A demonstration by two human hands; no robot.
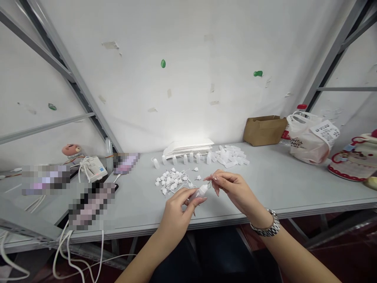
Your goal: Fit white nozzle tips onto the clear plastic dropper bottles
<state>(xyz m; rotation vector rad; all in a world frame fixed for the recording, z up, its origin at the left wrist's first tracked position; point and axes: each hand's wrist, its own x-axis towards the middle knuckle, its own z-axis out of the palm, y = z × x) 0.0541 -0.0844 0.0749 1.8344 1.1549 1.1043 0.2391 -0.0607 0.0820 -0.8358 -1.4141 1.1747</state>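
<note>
Blurred, hidden, cut off
Three pixelated patches [45, 180] blot out whatever lies to my left, my left fingers [188, 202] cover part of the small plastic bottle [202, 192], and the frame's right edge cuts off a red-trimmed white object [353, 157].

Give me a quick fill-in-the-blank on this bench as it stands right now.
The left hand grips a small plastic ____.
A metal watch is worn on the ____ wrist.
Beside the brown box stands a white plastic ____.

Missing words: bottle; right; bag.
</note>
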